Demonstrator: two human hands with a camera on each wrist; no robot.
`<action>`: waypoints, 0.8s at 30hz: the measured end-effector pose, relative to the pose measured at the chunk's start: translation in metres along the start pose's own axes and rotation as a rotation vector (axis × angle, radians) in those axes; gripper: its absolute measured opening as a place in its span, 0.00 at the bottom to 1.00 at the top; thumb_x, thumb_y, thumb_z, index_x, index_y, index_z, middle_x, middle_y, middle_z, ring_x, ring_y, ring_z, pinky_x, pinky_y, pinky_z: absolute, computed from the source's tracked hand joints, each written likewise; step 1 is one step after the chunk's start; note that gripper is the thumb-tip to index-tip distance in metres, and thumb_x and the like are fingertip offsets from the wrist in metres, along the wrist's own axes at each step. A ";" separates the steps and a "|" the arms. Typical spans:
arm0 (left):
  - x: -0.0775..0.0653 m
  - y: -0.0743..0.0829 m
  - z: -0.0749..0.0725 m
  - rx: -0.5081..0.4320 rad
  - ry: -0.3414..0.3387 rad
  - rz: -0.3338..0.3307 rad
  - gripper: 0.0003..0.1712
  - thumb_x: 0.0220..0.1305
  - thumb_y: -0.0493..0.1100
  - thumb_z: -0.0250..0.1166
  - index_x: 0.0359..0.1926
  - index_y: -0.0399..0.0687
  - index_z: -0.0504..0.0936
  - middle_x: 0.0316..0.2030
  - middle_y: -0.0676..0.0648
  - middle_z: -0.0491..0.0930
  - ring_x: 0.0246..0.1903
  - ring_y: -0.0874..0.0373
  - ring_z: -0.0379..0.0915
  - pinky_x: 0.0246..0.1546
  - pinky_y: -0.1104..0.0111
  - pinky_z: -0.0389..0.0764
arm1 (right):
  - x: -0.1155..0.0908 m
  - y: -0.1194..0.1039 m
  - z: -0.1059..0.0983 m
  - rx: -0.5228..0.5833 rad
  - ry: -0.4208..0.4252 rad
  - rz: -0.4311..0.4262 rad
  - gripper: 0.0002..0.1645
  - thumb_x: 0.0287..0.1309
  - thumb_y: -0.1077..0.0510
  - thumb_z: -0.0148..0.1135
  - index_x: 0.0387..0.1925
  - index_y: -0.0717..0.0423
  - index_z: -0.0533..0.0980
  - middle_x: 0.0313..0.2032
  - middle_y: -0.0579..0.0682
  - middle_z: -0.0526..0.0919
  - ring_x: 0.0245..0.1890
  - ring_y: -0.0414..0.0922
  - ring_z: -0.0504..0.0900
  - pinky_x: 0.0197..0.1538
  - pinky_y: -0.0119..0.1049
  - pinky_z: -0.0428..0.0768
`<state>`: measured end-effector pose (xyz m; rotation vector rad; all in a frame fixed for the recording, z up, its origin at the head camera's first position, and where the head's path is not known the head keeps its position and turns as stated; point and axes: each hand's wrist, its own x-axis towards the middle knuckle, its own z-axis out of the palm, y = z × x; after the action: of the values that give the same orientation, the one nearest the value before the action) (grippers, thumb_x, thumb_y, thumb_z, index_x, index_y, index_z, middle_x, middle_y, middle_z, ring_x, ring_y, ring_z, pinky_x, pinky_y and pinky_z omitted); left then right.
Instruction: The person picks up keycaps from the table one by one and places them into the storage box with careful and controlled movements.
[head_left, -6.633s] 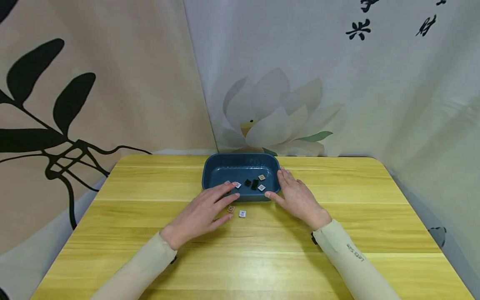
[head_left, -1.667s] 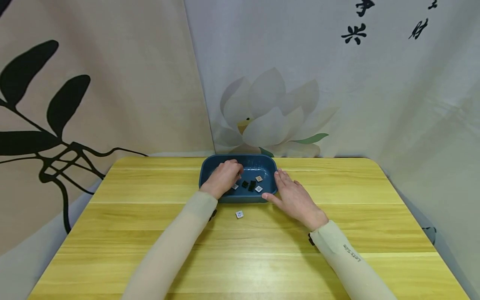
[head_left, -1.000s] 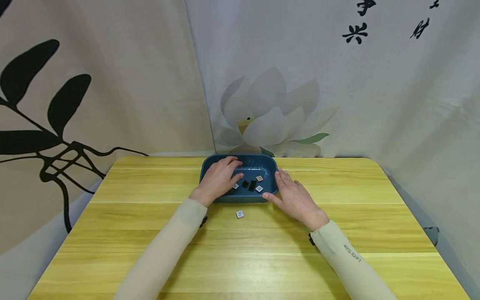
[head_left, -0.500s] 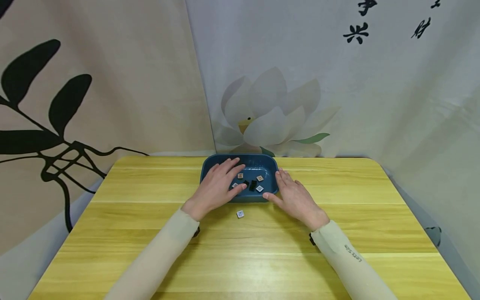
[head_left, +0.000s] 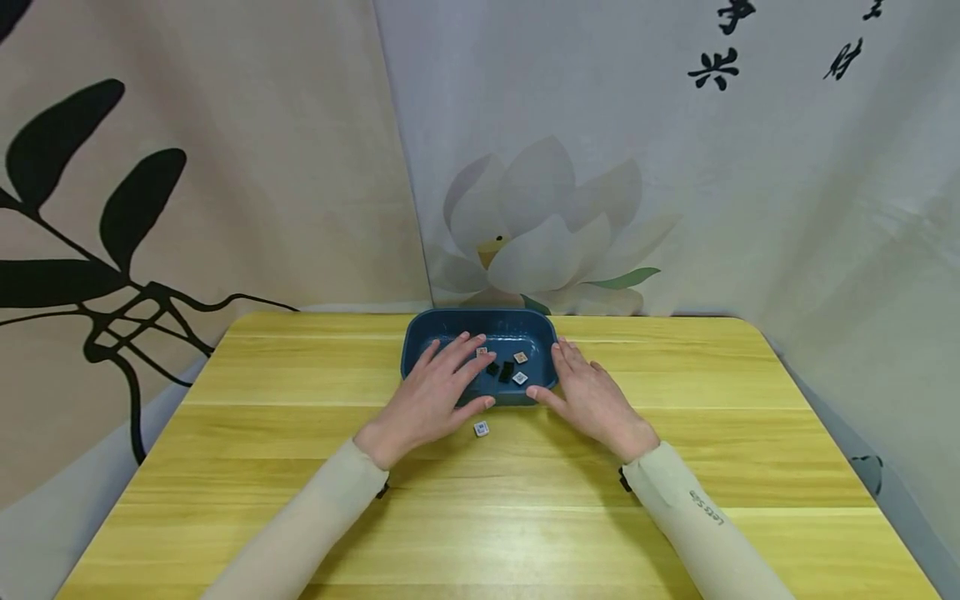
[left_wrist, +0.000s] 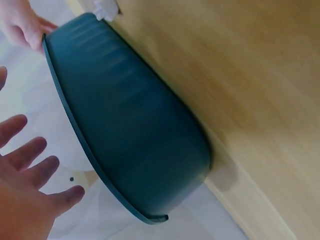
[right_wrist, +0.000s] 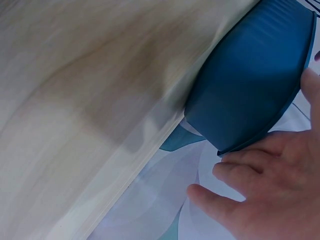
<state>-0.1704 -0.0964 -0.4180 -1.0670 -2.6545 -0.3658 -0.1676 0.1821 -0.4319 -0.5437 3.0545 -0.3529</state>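
A dark blue rectangular tray (head_left: 517, 398) stands at the back of the table. Over its left front part hovers my left hand (head_left: 427, 400), fingers spread and holding nothing; the left wrist view shows this hand (left_wrist: 30, 185) apart from the tray's rim (left_wrist: 80, 132). My right hand (head_left: 596, 400) rests against the right end, with straight fingers along the rim and the thumb at the front corner. In the tray lie small square pieces: a tan one (head_left: 521, 357), a white one (head_left: 520, 378), black ones (head_left: 506, 372) and an orange-brown one (head_left: 482, 352), partly hidden by my left fingers.
One small white square piece (head_left: 481, 428) lies on the wooden table (head_left: 525, 517) just in front of the tray. Behind the table's back edge hangs a pale printed cloth (head_left: 300, 167) with leaves and a lotus.
The orange-brown piece went from the table into the tray. My left hand, earlier curled inside the tray, has opened and drawn back toward its front rim. The right hand stays put.
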 end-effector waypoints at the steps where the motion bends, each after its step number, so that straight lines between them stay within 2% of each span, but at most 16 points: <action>1: -0.001 0.001 0.000 0.001 0.000 0.007 0.36 0.73 0.63 0.62 0.73 0.51 0.73 0.77 0.44 0.62 0.77 0.44 0.55 0.72 0.38 0.59 | 0.000 0.000 0.000 -0.001 0.000 0.001 0.56 0.72 0.29 0.51 0.78 0.70 0.55 0.79 0.65 0.54 0.78 0.60 0.57 0.70 0.62 0.67; 7: -0.010 0.008 0.002 0.001 0.032 0.092 0.35 0.71 0.60 0.66 0.72 0.50 0.74 0.76 0.44 0.64 0.77 0.45 0.56 0.72 0.39 0.60 | -0.001 -0.001 0.000 -0.007 0.007 0.004 0.56 0.72 0.29 0.52 0.77 0.71 0.56 0.78 0.65 0.55 0.78 0.60 0.57 0.70 0.62 0.67; 15: -0.021 0.014 0.002 0.036 0.114 0.243 0.31 0.69 0.55 0.70 0.68 0.47 0.78 0.72 0.43 0.71 0.71 0.46 0.66 0.71 0.47 0.67 | -0.001 -0.002 0.000 0.001 0.009 0.003 0.55 0.73 0.30 0.53 0.77 0.71 0.55 0.78 0.65 0.55 0.78 0.60 0.57 0.70 0.62 0.67; 19: -0.026 0.016 0.004 0.048 0.085 0.320 0.30 0.70 0.55 0.69 0.67 0.48 0.78 0.70 0.44 0.72 0.69 0.48 0.69 0.70 0.50 0.69 | -0.001 -0.001 0.000 0.004 0.009 0.006 0.55 0.72 0.30 0.53 0.77 0.71 0.55 0.78 0.65 0.55 0.78 0.60 0.57 0.71 0.63 0.66; 24: -0.031 0.018 0.009 0.067 -0.003 0.418 0.28 0.70 0.55 0.69 0.66 0.51 0.79 0.69 0.46 0.74 0.67 0.51 0.71 0.69 0.56 0.71 | -0.001 -0.001 0.001 0.013 0.005 0.014 0.56 0.72 0.29 0.53 0.78 0.70 0.55 0.79 0.65 0.54 0.78 0.60 0.56 0.71 0.62 0.65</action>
<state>-0.1378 -0.1006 -0.4345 -1.5520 -2.3416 -0.1869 -0.1663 0.1814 -0.4322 -0.5219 3.0570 -0.3738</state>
